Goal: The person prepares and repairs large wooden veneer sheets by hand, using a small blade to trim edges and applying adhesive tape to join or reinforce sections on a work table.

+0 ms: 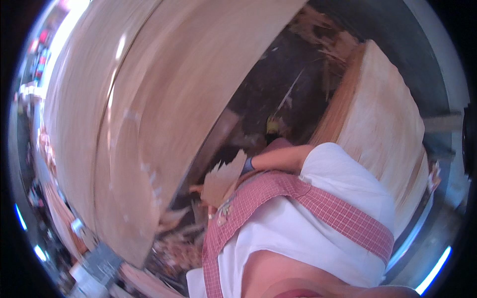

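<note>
My right forearm (280, 159) reaches across in front of my apron. A blue glove or cuff at my right hand (247, 166) meets the edge of a pale wood veneer scrap (223, 181) with a jagged, torn upper end. The fingers seem closed on the scrap, though most of them are hidden behind it and by the apron. Of my left hand little can be made out; a small skin-coloured patch (212, 212) below the scrap may belong to it. A large pale veneer sheet (198, 74) lies to the left of both.
Another wide veneer sheet (74, 124) lies further left. On the right stands a thick stack of veneer (382, 104) with a layered edge. Torn scraps (179, 251) litter the dark floor (283, 74), with more at the far end (323, 35). A grey box-like object (102, 263) is at lower left.
</note>
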A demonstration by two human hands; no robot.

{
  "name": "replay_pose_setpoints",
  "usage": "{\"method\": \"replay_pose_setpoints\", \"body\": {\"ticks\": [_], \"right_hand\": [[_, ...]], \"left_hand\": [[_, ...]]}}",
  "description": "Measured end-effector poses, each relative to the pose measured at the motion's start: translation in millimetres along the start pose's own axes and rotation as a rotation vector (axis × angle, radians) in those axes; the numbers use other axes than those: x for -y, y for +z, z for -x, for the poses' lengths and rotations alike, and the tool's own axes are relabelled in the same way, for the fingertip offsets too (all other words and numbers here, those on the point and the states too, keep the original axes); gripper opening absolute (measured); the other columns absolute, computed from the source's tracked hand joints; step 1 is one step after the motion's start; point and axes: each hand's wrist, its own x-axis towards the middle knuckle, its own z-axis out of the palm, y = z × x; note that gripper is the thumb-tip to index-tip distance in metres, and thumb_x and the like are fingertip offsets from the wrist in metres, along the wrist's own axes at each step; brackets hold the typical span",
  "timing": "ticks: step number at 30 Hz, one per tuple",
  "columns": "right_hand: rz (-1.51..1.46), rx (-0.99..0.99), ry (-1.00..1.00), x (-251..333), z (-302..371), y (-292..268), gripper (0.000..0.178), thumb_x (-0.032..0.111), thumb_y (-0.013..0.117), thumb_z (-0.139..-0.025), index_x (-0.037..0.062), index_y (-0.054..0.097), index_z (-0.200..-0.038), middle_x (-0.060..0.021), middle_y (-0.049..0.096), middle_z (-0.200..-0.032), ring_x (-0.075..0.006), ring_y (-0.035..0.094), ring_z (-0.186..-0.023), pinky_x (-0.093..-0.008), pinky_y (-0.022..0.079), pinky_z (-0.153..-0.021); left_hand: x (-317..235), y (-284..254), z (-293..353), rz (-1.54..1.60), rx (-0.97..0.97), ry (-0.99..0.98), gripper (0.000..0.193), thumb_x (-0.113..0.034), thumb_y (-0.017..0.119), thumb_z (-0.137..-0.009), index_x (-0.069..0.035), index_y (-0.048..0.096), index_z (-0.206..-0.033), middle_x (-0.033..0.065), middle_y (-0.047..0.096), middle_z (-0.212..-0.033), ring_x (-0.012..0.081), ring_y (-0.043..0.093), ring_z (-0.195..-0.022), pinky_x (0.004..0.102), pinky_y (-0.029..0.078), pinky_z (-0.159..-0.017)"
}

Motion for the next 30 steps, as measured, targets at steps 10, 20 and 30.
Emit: {"method": "replay_pose_setpoints", "body": {"ticks": [10, 20, 30], "right_hand": [[-0.445, -0.469, 0.238, -87.7, 226.8, -270.8, 0.044, 0.024, 0.064, -0.086, 0.0067, 0.058, -0.126, -0.0143, 0.059, -0.126, -0.0241, 0.056, -0.115, -0.0386, 0.045, -0.098], [-0.503, -0.737, 0.277, -219.2, 323.1, -513.3, 0.048, 0.026, 0.069, -0.084, 0.0051, 0.059, -0.126, -0.0129, 0.062, -0.126, -0.0214, 0.057, -0.114, -0.0369, 0.043, -0.100], [0.222, -1.030, 1.056, -463.3, 618.8, -817.4, 0.047, 0.025, 0.065, -0.083, 0.0045, 0.057, -0.125, -0.0198, 0.065, -0.117, -0.0346, 0.063, -0.107, -0.0435, 0.051, -0.088]], "left_hand": [[-188.7, 303.7, -91.9, -0.448, 0.080, 0.103, 0.040, -0.033, 0.047, -0.099, -0.009, 0.053, -0.131, 0.0100, 0.062, -0.122, 0.0287, 0.062, -0.104, 0.0420, 0.051, -0.090], [-350.7, 702.4, -180.9, 0.452, 0.748, -0.074, 0.041, -0.037, 0.049, -0.097, -0.011, 0.054, -0.129, 0.0107, 0.062, -0.121, 0.0294, 0.064, -0.102, 0.0414, 0.055, -0.086], [-550.3, 1032.5, -144.4, -0.296, 0.489, 0.364, 0.035, -0.024, 0.056, -0.097, -0.010, 0.051, -0.129, 0.0060, 0.055, -0.121, 0.0163, 0.057, -0.101, 0.0315, 0.049, -0.083]]}}
